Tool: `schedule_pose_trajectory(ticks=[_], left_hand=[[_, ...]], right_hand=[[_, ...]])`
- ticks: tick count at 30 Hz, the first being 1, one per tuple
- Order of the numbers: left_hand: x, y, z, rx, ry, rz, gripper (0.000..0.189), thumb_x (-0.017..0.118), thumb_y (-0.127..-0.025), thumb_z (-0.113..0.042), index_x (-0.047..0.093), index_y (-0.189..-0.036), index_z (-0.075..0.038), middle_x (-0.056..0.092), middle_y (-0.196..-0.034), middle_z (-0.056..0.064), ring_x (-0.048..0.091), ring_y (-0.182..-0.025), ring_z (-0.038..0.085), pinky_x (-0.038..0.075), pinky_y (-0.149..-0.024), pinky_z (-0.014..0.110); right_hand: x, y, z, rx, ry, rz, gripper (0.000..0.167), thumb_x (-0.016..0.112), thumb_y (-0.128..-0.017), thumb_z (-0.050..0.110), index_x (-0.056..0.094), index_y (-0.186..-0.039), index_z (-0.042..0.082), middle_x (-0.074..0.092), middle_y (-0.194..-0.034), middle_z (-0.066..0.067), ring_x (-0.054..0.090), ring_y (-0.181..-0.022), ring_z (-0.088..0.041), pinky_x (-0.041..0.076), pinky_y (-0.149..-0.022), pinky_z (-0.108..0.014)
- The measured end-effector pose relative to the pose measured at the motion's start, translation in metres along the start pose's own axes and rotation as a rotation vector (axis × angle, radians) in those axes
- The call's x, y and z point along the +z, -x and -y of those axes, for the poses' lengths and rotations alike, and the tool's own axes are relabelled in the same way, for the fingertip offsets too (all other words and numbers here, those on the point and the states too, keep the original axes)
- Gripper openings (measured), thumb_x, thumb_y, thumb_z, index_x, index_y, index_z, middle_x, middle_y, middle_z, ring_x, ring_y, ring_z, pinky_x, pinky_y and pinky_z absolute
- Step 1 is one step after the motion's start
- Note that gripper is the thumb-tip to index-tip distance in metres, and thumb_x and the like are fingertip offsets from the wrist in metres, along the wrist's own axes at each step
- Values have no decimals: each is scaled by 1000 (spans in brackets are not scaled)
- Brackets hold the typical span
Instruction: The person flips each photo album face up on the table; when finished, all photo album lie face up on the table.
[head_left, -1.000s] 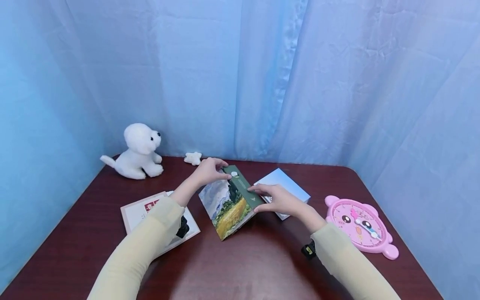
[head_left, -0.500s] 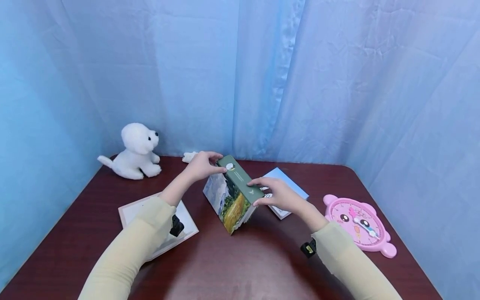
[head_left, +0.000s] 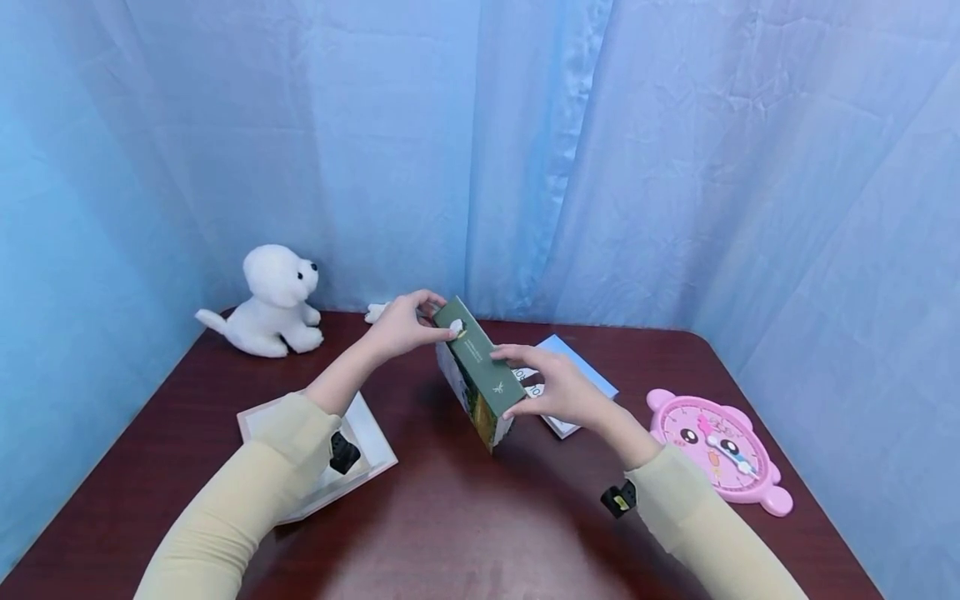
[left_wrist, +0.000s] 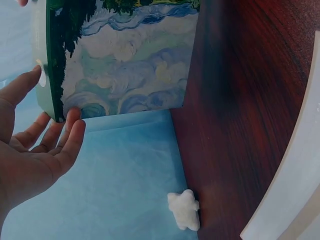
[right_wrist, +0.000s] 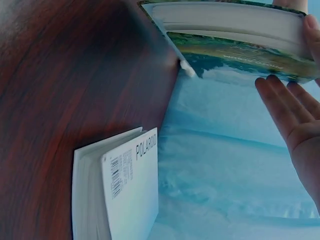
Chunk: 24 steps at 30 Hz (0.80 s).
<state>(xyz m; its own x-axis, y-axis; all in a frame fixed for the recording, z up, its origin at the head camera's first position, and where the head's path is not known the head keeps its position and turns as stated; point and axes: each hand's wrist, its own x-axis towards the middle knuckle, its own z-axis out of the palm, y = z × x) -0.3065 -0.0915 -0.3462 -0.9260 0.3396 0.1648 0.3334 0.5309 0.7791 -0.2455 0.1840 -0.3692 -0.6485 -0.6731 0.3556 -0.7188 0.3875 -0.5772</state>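
A thick book (head_left: 478,358) with a green spine and a landscape painting on its cover stands on edge over the table's middle, spine up. At the spine's far end my left hand (head_left: 401,323) pinches it, thumb on the spine and fingers round the corner. My right hand (head_left: 558,385) grips the near end. In the right wrist view the white page block (right_wrist: 225,20) shows between the covers. Whether the book's lower edge touches the table cannot be seen. Just behind my right hand lies a white and blue book (head_left: 577,367) marked POLAROID.
A pale, flat, box-like thing (head_left: 378,433) lies at left, partly covered by my left sleeve. A white plush dog (head_left: 273,308) sits at the back left, near a small white plush piece (left_wrist: 185,209). The pink toy clock (head_left: 716,450) is at right on the dark wooden table (head_left: 480,533).
Both hands have raised the painted book and turned it more upright, so its cover is seen at a steeper slant. My left hand has moved slightly back and left.
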Motion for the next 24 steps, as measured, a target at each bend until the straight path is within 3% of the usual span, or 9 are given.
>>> schedule_pose_trajectory(ticks=[7,15,24], left_hand=[[-2,4,4,-33,92,0,49,77,-78,-31,56,-115,-7,57,-108,13,62,-99,27,53,-82,37],[-1,9,18,-33,167,5,46,74,-81,-32,52,-107,-1,53,-105,14,55,-96,25,48,-80,35],[-2,13,25,-84,175,23,44,69,-86,-34,45,-100,0,41,-91,9,54,-86,23,54,-73,33]], right_hand=[[5,-2,0,3,-74,-5,85,86,-66,27,42,-138,19,53,-134,-2,58,-116,-20,55,-81,-44],[17,-2,-4,-68,4,28,77,83,-69,33,46,-136,20,50,-140,2,54,-119,-14,53,-84,-43],[35,-3,-4,-46,-78,53,73,82,-72,28,49,-136,19,51,-134,0,56,-110,-25,55,-80,-41]])
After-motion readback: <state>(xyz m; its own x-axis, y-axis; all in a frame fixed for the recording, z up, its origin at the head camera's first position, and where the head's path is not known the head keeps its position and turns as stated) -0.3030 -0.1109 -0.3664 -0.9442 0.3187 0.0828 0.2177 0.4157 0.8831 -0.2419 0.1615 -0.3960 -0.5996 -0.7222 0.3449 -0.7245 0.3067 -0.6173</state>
